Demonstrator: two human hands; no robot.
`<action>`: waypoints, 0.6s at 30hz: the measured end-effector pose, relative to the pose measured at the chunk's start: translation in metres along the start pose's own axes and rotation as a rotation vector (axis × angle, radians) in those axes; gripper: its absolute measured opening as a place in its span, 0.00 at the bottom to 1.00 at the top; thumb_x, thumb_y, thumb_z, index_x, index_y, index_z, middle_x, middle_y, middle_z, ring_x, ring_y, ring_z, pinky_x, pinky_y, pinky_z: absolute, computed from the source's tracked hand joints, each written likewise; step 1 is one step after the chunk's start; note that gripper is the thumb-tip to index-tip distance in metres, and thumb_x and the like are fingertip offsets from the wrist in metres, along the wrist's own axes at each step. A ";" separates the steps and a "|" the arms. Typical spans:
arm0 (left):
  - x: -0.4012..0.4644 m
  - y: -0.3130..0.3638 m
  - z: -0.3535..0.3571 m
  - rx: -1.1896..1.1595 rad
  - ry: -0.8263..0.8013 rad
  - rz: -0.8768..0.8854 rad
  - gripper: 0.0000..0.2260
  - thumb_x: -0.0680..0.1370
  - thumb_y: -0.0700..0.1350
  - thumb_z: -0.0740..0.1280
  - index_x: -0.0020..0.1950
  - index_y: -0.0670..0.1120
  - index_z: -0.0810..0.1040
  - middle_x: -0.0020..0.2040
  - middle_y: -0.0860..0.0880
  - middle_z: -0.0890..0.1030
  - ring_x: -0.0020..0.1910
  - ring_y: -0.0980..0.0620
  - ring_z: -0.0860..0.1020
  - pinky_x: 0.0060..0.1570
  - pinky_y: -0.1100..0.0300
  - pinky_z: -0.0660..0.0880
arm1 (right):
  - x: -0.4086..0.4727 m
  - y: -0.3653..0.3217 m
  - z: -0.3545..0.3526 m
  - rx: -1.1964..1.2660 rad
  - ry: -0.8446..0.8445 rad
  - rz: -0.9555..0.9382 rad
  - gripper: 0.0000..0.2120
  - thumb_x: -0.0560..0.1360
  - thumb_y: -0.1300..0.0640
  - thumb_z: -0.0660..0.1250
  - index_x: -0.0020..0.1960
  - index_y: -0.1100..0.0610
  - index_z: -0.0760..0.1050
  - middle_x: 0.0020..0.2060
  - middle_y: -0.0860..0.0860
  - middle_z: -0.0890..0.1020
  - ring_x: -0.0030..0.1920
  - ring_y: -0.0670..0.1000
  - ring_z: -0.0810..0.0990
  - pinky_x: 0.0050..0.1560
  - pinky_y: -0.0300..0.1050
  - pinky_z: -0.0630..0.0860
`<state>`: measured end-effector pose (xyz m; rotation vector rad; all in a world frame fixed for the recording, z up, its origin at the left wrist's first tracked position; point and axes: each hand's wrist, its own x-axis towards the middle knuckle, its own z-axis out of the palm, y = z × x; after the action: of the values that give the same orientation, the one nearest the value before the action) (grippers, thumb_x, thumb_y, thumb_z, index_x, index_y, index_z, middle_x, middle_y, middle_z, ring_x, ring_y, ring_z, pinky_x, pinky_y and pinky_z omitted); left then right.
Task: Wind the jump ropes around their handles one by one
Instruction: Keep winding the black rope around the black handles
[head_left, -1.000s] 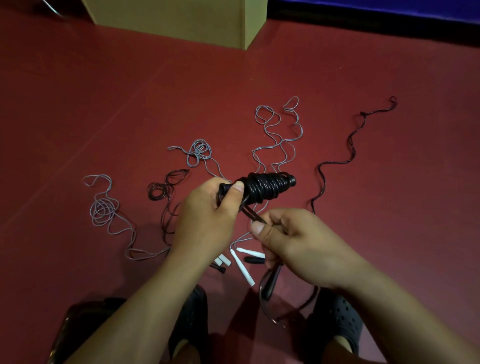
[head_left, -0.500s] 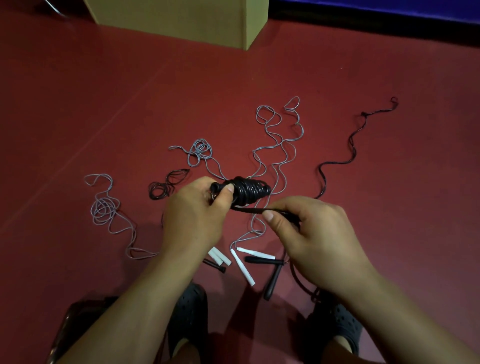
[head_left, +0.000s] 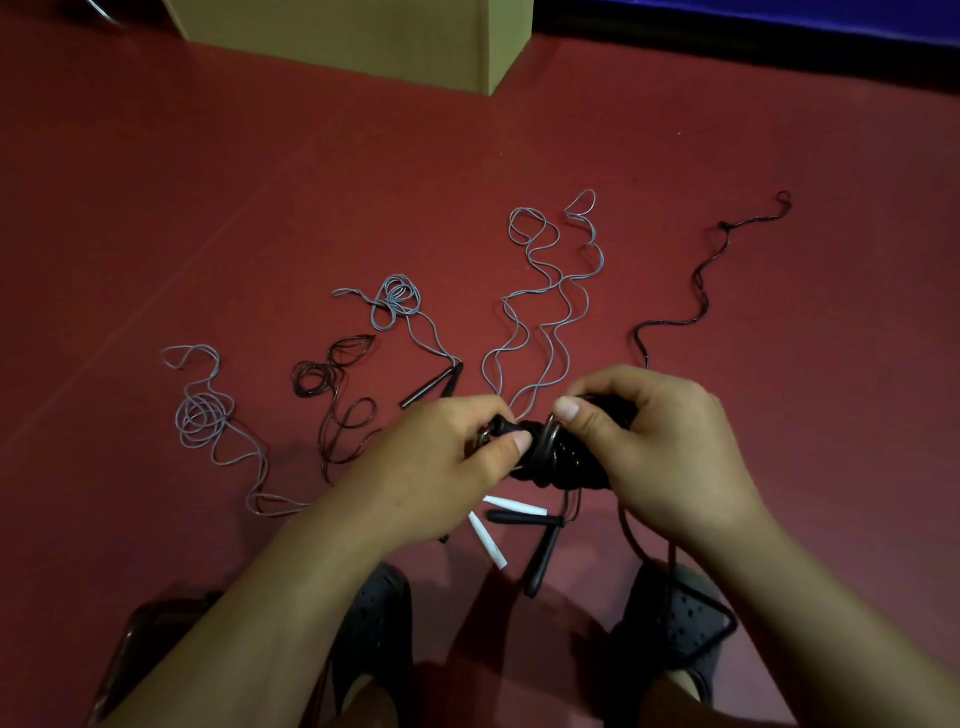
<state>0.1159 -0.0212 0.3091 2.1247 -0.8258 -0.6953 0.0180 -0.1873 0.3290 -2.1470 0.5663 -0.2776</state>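
At the centre of the frame, my left hand (head_left: 436, 467) and right hand (head_left: 660, 452) both pinch the black rope-wound handle bundle (head_left: 558, 457) above the dark red floor (head_left: 260, 208).

Two bare forearms reach forward from the lower corners and meet at centre. The left hand (head_left: 436, 467) curls closed, thumb pressed forward on top. The right hand (head_left: 670, 447) arches over from the opposite side, fingers bent down, thumb pointing inward.

Cardboard box (head_left: 363, 36), red floor (head_left: 208, 182)
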 end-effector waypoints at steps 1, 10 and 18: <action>-0.001 0.001 0.000 0.020 -0.013 0.015 0.12 0.75 0.58 0.61 0.46 0.51 0.77 0.35 0.47 0.78 0.36 0.44 0.77 0.41 0.42 0.76 | 0.001 0.000 0.000 0.013 -0.010 0.012 0.03 0.73 0.53 0.73 0.40 0.48 0.82 0.32 0.40 0.83 0.34 0.37 0.81 0.34 0.29 0.72; -0.006 0.006 -0.001 -0.085 -0.167 0.062 0.07 0.81 0.49 0.64 0.44 0.50 0.76 0.33 0.54 0.71 0.33 0.57 0.69 0.37 0.55 0.69 | 0.008 0.002 -0.002 0.366 -0.235 0.193 0.05 0.73 0.60 0.73 0.38 0.56 0.82 0.30 0.48 0.82 0.31 0.45 0.78 0.35 0.37 0.74; -0.010 0.018 -0.005 -0.451 -0.281 0.077 0.09 0.79 0.47 0.62 0.40 0.49 0.75 0.30 0.58 0.68 0.29 0.60 0.65 0.33 0.68 0.63 | 0.013 0.007 -0.018 0.608 -0.517 0.284 0.06 0.65 0.53 0.76 0.36 0.55 0.82 0.34 0.56 0.76 0.36 0.55 0.72 0.40 0.47 0.70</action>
<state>0.1066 -0.0215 0.3284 1.6063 -0.8031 -1.0463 0.0204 -0.2104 0.3342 -1.4441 0.4060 0.2383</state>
